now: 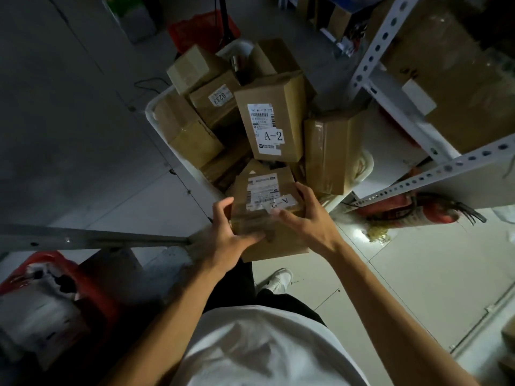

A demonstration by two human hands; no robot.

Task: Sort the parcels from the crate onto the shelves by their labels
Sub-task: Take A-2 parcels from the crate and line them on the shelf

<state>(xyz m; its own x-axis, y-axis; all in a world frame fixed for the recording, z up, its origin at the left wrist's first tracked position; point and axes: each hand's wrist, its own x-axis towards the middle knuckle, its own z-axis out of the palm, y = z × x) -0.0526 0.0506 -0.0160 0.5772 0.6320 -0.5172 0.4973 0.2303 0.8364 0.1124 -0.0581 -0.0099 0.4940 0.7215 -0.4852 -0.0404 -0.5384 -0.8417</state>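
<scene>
Dim rm, pale tiled floor, grey wall, red extinguisher on floor

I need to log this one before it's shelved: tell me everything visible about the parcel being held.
The held parcel is a small brown cardboard box, taped over, with a white shipping label and an "A-2" sticker on its upper face. It sits tilted at the near edge of the white crate. The left hand grips its left side, the right hand its right.

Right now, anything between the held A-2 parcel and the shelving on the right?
Nothing visible blocks it. Both hands, left hand and right hand, grip the parcel at the crate's near end. The white shelf unit stands just right of the crate with open floor between. Which shelf is A-2 cannot be told.
</scene>
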